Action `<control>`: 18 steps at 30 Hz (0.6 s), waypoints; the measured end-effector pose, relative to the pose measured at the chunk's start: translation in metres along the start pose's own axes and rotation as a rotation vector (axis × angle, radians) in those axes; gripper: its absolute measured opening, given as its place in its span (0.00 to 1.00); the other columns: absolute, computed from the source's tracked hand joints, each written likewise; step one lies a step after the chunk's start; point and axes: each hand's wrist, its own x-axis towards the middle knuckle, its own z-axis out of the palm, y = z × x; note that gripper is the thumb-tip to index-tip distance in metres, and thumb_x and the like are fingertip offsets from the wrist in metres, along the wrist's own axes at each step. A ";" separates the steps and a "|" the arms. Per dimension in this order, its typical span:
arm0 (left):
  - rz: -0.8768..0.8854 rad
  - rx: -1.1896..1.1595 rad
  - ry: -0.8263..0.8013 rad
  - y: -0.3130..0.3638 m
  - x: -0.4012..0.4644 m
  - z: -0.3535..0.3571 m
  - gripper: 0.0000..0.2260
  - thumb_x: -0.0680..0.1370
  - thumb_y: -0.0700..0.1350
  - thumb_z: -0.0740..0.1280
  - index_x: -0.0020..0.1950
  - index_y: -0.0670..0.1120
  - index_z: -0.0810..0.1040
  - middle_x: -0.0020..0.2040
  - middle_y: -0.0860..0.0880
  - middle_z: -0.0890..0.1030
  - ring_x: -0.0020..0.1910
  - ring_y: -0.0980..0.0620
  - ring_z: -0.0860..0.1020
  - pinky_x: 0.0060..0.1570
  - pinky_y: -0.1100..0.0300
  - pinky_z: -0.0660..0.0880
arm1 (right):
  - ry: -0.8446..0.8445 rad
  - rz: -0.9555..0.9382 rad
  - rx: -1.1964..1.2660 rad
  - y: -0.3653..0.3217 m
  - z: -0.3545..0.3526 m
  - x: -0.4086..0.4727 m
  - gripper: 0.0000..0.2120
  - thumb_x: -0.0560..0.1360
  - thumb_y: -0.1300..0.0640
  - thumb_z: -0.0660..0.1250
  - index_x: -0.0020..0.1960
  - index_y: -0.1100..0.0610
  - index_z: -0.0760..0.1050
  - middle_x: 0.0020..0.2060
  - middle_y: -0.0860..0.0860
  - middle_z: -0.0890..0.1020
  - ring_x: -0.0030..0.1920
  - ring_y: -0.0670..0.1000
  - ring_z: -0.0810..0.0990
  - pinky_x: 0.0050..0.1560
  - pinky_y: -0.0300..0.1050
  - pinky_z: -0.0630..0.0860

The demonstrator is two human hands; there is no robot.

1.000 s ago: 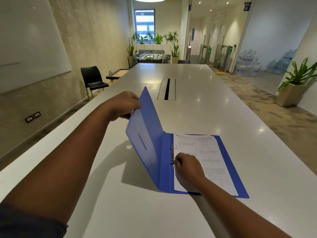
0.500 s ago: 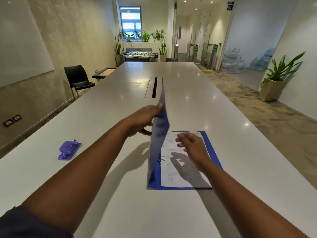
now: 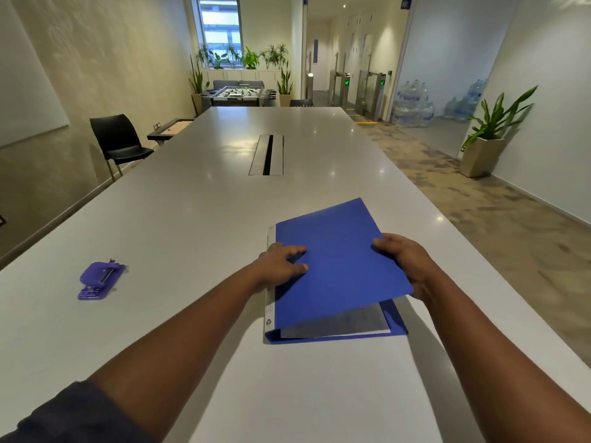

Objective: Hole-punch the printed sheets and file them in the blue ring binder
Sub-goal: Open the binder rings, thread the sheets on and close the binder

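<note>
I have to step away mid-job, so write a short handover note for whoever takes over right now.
Left hand: fingers flat on the binder cover near the spine, pressing it down.
Right hand: grip on the cover's right edge.
Binder lies on the table, cover almost shut, a gap still open at the near right corner.
Sheets are inside, edge visible in the gap.
Punch sits to the left, untouched.
Done: sheets appear filed.
Left: press the cover fully shut.

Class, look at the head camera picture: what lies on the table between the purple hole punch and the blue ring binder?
Only bare white table in the head view, between the hole punch and the binder.
</note>
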 end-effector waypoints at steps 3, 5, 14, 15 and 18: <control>-0.026 0.087 0.024 -0.003 0.002 0.007 0.25 0.83 0.53 0.66 0.79 0.58 0.67 0.82 0.44 0.56 0.82 0.43 0.55 0.78 0.48 0.58 | 0.065 0.055 -0.219 0.012 -0.015 0.005 0.14 0.79 0.63 0.70 0.65 0.61 0.77 0.53 0.60 0.87 0.47 0.59 0.88 0.44 0.54 0.85; -0.027 0.119 0.051 -0.003 0.002 0.013 0.23 0.83 0.51 0.66 0.79 0.58 0.68 0.83 0.44 0.55 0.83 0.44 0.51 0.79 0.48 0.56 | 0.109 0.072 -0.374 0.021 -0.019 0.007 0.20 0.77 0.60 0.73 0.67 0.61 0.74 0.55 0.57 0.85 0.50 0.57 0.87 0.46 0.53 0.84; -0.179 -0.140 0.229 -0.019 0.003 0.034 0.45 0.72 0.56 0.78 0.81 0.47 0.57 0.78 0.44 0.59 0.72 0.40 0.70 0.68 0.50 0.72 | 0.186 0.054 -0.930 0.055 -0.003 0.005 0.24 0.66 0.40 0.80 0.46 0.55 0.74 0.45 0.50 0.81 0.44 0.53 0.81 0.40 0.47 0.75; -0.205 -0.171 0.251 -0.018 0.003 0.033 0.45 0.71 0.55 0.80 0.79 0.46 0.59 0.74 0.44 0.64 0.69 0.41 0.72 0.63 0.52 0.73 | 0.194 0.061 -1.011 0.057 0.000 0.006 0.26 0.65 0.38 0.80 0.49 0.54 0.74 0.47 0.50 0.80 0.47 0.54 0.80 0.44 0.48 0.76; -0.292 -0.397 0.267 -0.019 0.005 0.031 0.40 0.65 0.50 0.84 0.68 0.45 0.65 0.62 0.48 0.75 0.58 0.44 0.79 0.54 0.50 0.80 | 0.202 0.061 -1.264 0.062 0.006 0.011 0.33 0.65 0.31 0.75 0.56 0.54 0.73 0.52 0.51 0.77 0.52 0.57 0.78 0.52 0.51 0.76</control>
